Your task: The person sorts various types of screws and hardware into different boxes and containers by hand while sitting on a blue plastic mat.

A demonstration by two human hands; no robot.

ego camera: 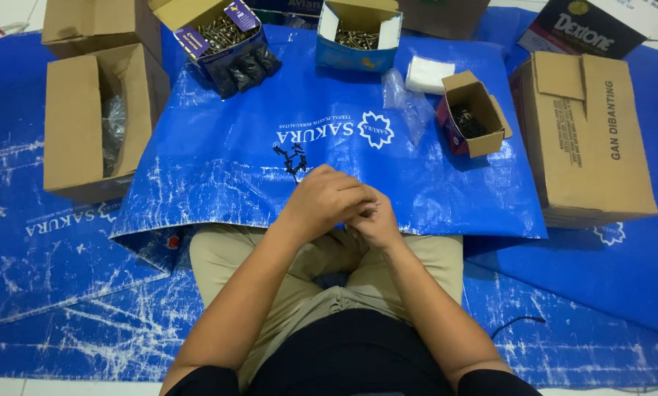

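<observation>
Person sits cross-legged on a blue tarp sheet [219,161], khaki knees nearest the camera. Both hands meet over the sheet's near edge. Left hand [327,199] lies on top, fingers curled down over the right hand [377,224], touching it; fingertips of both bunch together at approx the same spot. Can't tell what, if anything, is pinched there: it's hidden by the fingers, so can't say if either hand is gripping.

Just beyond the hands, a small pile of black screws [292,158] lies loose on the sheet: dark, thin, short shafts w/ heads, lying crisscross in a tight cluster, near the white print. Not touching either hand.

Further out, right: 1 small open box [474,111] w/ dark screws inside, a clear plastic bag [406,103] beside it, a white packet [427,73] behind. Large closed carton [589,139] at the far right edge.

Left: 1 open brown carton [76,121] on its side, dark bagged stuff inside.

Far edge: open box of brass-coloured screws [219,33] w/ black bagged packs [245,70] just in front, and a blue box [357,37] also holding brass-coloured screws.
</observation>
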